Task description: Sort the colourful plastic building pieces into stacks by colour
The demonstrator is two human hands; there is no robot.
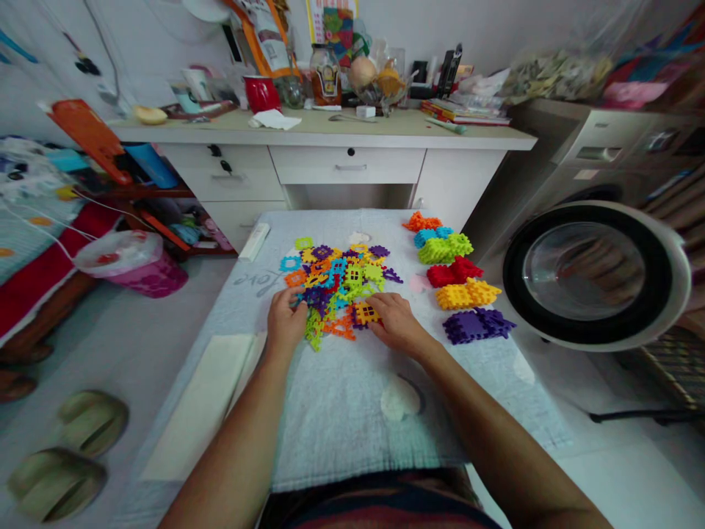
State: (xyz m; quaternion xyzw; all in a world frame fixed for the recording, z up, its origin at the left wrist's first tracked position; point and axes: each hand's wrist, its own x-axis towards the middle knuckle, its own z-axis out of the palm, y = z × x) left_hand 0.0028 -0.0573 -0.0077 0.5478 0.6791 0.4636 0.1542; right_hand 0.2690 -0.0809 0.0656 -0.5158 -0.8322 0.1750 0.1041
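A mixed heap of plastic interlocking lattice blocks in several colours lies on the cloth-covered table. My left hand rests against the heap's left front edge, thumb and fingers apart, beside purple blocks and a green block. Across from it, my right hand has its fingers spread at the right edge of a yellow square block. Whether it touches only the edge or more is partly hidden. Sorted stacks run down the table's right side: orange, blue, green, red, yellow and purple.
A pale flat panel lies along the table's left side, and a small white box sits at the far left corner. Behind stands a cluttered white cabinet. The washing machine's round door hangs open at right. Slippers are on the floor.
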